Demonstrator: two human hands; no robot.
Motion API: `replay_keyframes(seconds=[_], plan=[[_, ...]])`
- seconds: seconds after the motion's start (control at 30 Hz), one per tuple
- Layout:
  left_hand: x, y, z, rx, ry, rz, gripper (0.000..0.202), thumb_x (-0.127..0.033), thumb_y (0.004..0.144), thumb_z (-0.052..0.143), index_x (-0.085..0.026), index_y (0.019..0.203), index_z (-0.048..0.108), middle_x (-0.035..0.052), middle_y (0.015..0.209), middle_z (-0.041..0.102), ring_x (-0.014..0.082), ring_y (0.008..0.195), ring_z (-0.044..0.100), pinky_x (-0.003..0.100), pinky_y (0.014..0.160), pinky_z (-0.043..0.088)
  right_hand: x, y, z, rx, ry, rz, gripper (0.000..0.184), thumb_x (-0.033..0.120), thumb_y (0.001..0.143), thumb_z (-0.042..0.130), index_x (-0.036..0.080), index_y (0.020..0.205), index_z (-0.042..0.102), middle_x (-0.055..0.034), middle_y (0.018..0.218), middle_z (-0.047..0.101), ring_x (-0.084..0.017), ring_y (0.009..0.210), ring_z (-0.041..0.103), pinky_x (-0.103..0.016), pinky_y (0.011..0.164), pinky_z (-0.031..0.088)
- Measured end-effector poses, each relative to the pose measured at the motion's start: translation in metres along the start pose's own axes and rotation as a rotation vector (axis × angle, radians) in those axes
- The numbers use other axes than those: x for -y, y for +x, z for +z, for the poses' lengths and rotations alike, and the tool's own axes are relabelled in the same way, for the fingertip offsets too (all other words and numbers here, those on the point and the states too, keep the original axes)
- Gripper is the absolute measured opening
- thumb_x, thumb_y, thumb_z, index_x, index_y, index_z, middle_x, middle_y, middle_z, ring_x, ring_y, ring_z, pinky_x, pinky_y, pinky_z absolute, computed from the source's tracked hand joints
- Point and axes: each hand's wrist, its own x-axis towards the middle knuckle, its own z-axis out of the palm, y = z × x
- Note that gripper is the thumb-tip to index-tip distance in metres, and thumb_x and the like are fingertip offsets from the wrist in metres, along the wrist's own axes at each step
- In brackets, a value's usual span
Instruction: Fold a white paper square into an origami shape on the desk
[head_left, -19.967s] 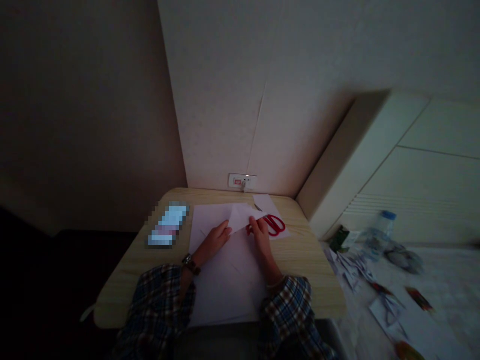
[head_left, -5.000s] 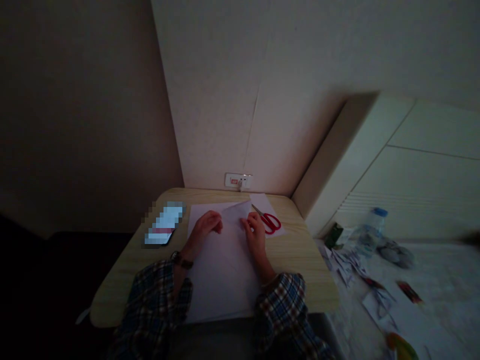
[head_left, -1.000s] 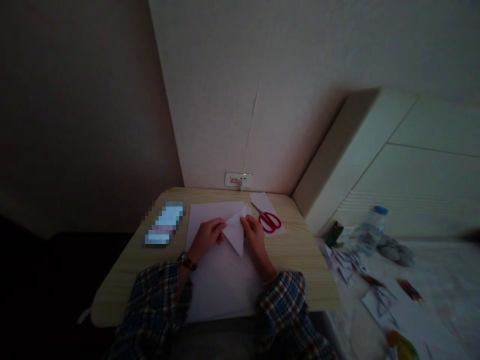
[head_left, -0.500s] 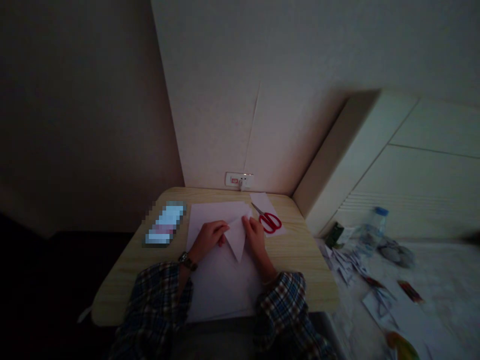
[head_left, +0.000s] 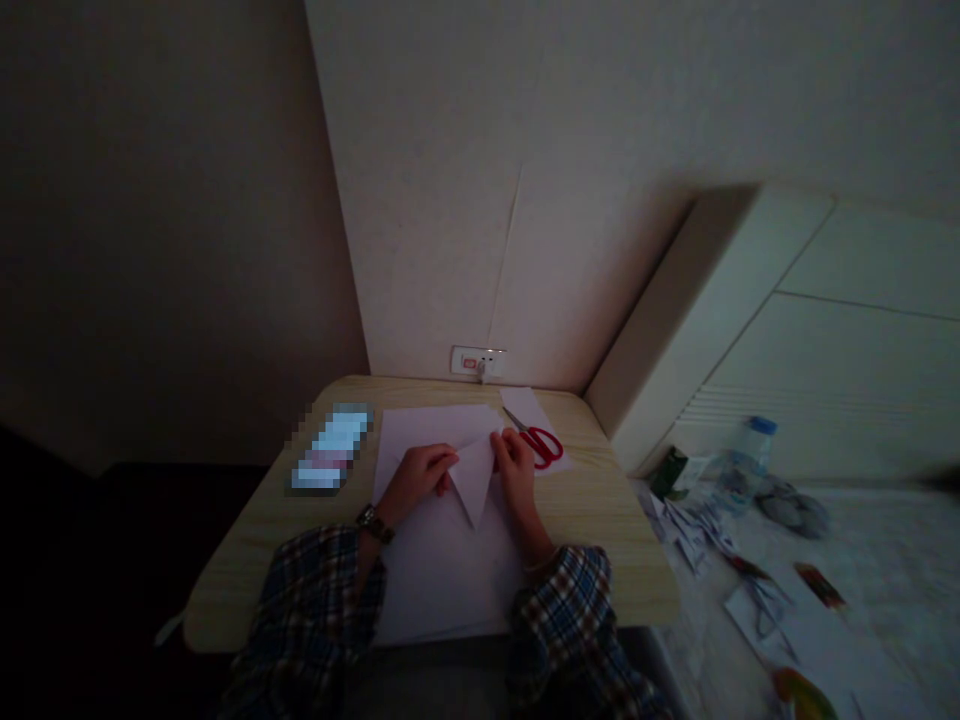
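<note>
Left hand and right hand are working over a wood-grained table and its white sheets, pinching a folded paper between them. Red-handled scissors are lying just beside the right hand. Uneven pulling could be skewing or tearing the folds.

This looks like a room in a home, maybe a bedroom. A small wooden table with round corners is up against a plain, pale wall. The wall has a socket with a red switch, just above the table. Sheets of white paper and what looks like a phone lie on it, like on a desk. On the right, a big cream panel looks like the head of a bed. A water bottle and paper scraps are by it. The light is dim.
</note>
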Motion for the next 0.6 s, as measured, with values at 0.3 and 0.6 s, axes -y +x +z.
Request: replay_keyframes(seconds=[0.3, 0.6], plan=[[-0.0011, 0.0001, 0.0004, 0.005, 0.010, -0.012, 0.025, -0.038, 0.075, 0.050, -0.016, 0.066, 0.058, -0.0051, 0.041, 0.050, 0.0112, 0.039, 0.048, 0.021, 0.043, 0.036, 0.0024, -0.0006, -0.0019, -0.047, -0.103, -0.035, 0.033, 0.042, 0.083, 0.043, 0.021, 0.058, 0.038, 0.0048, 0.053, 0.036, -0.012, 0.050, 0.036, -0.025, 0.047, 0.027], [0.0036, 0.0015, -0.0008, -0.001, 0.029, -0.015, 0.026, -0.038, 0.076, 0.050, -0.014, 0.072, 0.060, -0.0045, 0.043, 0.051, 0.0116, 0.039, 0.048, 0.022, 0.043, 0.036, -0.0047, 0.0020, 0.0004, 0.004, 0.017, -0.011, 0.019, 0.039, 0.080, 0.047, 0.021, 0.079, 0.051, 0.0026, 0.063, 0.048, -0.014, 0.057, 0.044, -0.024, 0.049, 0.033]])
